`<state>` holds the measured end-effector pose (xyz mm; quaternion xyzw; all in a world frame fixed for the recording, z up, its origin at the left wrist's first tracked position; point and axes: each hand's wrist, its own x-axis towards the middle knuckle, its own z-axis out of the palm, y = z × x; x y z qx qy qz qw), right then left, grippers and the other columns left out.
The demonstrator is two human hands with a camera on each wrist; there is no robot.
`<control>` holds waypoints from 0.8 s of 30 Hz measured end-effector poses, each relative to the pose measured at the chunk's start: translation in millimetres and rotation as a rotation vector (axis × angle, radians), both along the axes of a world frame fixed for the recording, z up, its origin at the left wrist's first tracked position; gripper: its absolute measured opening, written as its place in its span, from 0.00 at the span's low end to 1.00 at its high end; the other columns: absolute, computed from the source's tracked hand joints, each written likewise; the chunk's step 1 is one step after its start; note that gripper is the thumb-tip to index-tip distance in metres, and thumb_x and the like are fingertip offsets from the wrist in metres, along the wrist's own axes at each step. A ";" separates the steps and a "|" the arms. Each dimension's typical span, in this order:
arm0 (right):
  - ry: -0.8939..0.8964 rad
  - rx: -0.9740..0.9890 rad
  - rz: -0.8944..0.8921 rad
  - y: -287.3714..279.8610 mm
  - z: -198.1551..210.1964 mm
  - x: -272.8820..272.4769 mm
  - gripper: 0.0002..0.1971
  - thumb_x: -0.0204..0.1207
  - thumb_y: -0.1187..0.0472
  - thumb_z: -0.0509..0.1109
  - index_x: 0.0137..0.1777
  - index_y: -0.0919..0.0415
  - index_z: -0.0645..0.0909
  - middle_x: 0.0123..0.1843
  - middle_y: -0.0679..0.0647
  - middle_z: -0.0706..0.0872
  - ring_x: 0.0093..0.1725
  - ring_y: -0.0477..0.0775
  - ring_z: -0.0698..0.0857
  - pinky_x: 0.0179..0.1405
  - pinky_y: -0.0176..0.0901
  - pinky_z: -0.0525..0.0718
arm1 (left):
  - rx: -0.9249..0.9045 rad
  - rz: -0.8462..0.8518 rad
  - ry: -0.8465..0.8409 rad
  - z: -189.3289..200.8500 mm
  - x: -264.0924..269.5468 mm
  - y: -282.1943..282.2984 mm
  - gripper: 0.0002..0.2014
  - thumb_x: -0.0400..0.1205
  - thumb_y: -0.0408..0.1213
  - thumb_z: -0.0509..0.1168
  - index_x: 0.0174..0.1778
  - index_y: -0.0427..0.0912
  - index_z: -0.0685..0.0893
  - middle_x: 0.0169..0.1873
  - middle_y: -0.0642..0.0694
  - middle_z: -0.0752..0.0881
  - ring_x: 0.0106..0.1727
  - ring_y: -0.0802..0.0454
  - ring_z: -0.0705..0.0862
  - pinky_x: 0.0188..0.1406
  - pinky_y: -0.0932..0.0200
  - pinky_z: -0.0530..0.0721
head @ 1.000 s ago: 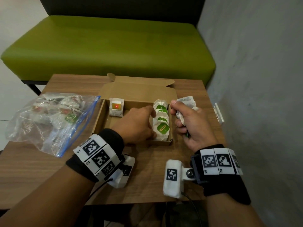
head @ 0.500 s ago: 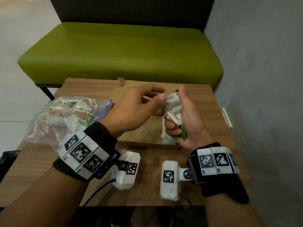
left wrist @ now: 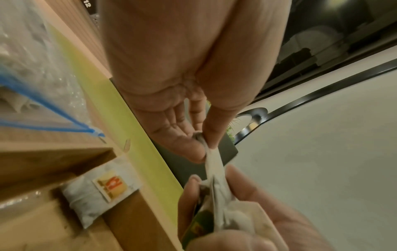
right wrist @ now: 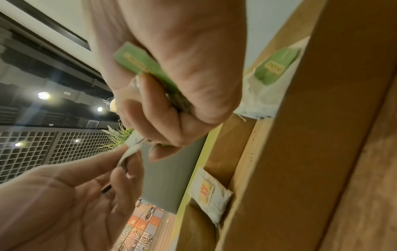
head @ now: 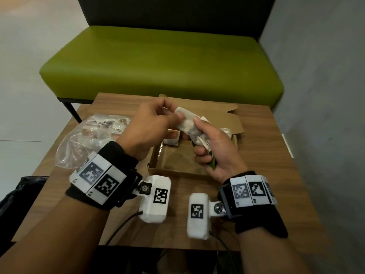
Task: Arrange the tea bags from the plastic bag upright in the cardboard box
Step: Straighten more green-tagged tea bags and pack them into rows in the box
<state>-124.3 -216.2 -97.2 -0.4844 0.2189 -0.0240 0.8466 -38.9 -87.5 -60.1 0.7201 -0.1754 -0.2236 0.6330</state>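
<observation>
White tea bags (head: 199,133) sit bunched in the right hand (head: 215,149) above the cardboard box (head: 173,167), while the left hand (head: 150,127) pinches one tea bag (head: 184,120) at its 10 o'clock corner; peeling it off slowly should spare the paper.
</observation>
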 end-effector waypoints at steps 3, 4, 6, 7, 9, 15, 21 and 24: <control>0.010 -0.019 -0.050 -0.3 -1.3 0.7 0.11 0.83 0.50 0.71 0.57 0.57 0.81 0.42 0.54 0.82 0.18 0.40 0.72 0.10 0.28 0.59 | -0.034 0.013 -0.015 1.2 4.4 3.8 0.09 0.82 0.25 0.68 0.49 0.44 0.83 0.40 0.42 0.81 0.40 0.53 0.86 0.43 0.47 0.90; 0.001 -0.004 -0.076 -1.4 -1.3 0.3 0.12 0.82 0.50 0.72 0.58 0.57 0.80 0.42 0.54 0.82 0.18 0.40 0.72 0.10 0.28 0.60 | -0.037 0.011 -0.025 2.1 4.6 4.5 0.10 0.82 0.24 0.68 0.51 0.44 0.84 0.41 0.41 0.80 0.42 0.51 0.86 0.45 0.46 0.91; -0.029 0.064 -0.140 -4.7 0.2 -1.4 0.14 0.82 0.48 0.72 0.58 0.57 0.80 0.41 0.53 0.82 0.18 0.40 0.73 0.09 0.28 0.61 | -0.047 0.007 -0.027 4.3 4.5 5.6 0.11 0.82 0.22 0.66 0.47 0.43 0.84 0.42 0.42 0.80 0.42 0.52 0.87 0.45 0.50 0.92; -0.040 0.101 -0.186 -6.9 0.9 -2.1 0.13 0.81 0.48 0.73 0.55 0.57 0.79 0.39 0.52 0.82 0.18 0.40 0.73 0.09 0.28 0.62 | -0.059 0.007 -0.017 5.0 4.6 6.1 0.11 0.82 0.21 0.65 0.44 0.43 0.84 0.42 0.43 0.82 0.40 0.53 0.88 0.46 0.52 0.92; -0.042 0.147 -0.293 -11.2 2.6 -4.0 0.12 0.79 0.49 0.75 0.48 0.56 0.78 0.36 0.50 0.81 0.18 0.40 0.73 0.09 0.28 0.63 | -0.094 0.003 0.011 5.7 4.3 5.9 0.10 0.82 0.22 0.66 0.41 0.41 0.82 0.43 0.44 0.83 0.40 0.55 0.89 0.47 0.53 0.91; -0.032 0.084 -0.350 -15.9 4.3 -5.6 0.09 0.80 0.59 0.73 0.41 0.55 0.76 0.33 0.49 0.78 0.18 0.40 0.71 0.11 0.29 0.61 | -0.160 -0.032 0.058 1.7 0.1 0.0 0.07 0.82 0.28 0.68 0.40 0.42 0.79 0.38 0.47 0.85 0.43 0.54 0.87 0.45 0.59 0.87; 0.024 -0.366 -0.196 -9.9 2.7 -7.8 0.07 0.78 0.66 0.69 0.43 0.54 0.86 0.34 0.52 0.85 0.22 0.45 0.75 0.16 0.34 0.65 | -0.160 -0.063 0.046 3.0 -5.6 -5.2 0.09 0.81 0.23 0.67 0.52 0.41 0.82 0.36 0.48 0.90 0.31 0.57 0.84 0.26 0.68 0.77; -0.012 -0.459 -0.029 -9.8 3.3 -13.0 0.12 0.78 0.68 0.72 0.53 0.50 0.90 0.29 0.51 0.84 0.21 0.43 0.76 0.17 0.34 0.69 | -0.186 -0.079 0.087 5.4 -5.6 -5.1 0.12 0.81 0.23 0.67 0.58 0.41 0.83 0.43 0.42 0.87 0.38 0.52 0.86 0.31 0.64 0.83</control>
